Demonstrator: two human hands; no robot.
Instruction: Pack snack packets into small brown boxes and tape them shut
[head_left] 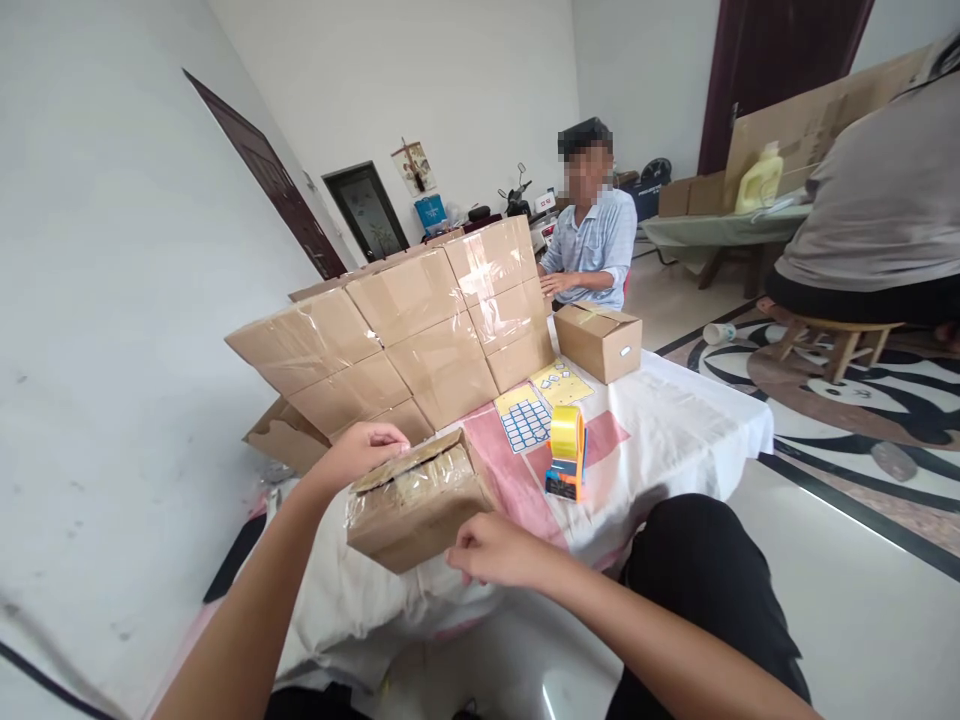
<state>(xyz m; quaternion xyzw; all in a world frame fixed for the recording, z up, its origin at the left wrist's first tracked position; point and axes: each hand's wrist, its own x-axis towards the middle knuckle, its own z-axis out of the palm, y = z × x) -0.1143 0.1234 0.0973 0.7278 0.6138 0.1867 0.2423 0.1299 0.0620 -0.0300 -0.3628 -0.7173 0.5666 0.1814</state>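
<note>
A small cardboard box [424, 515] with shiny clear tape along its top seam sits at the near edge of the cloth-covered table. My left hand [367, 450] is closed at the box's far left top edge, its fingertips partly hidden. By the lower right corner of the box, my right hand [491, 550] has its fingers curled in; whether anything is pinched in them cannot be seen. An orange tape dispenser [576, 480] with a roll of yellowish tape [567, 432] stands to the right of the box.
Taped cardboard boxes [435, 355] form a stacked wall behind my hands. Label sheets [525, 425] and another box [600, 345] lie further right on the white and pink cloth [660, 430]. A person [596, 235] sits across the table; another person [885, 190] sits on a stool at right.
</note>
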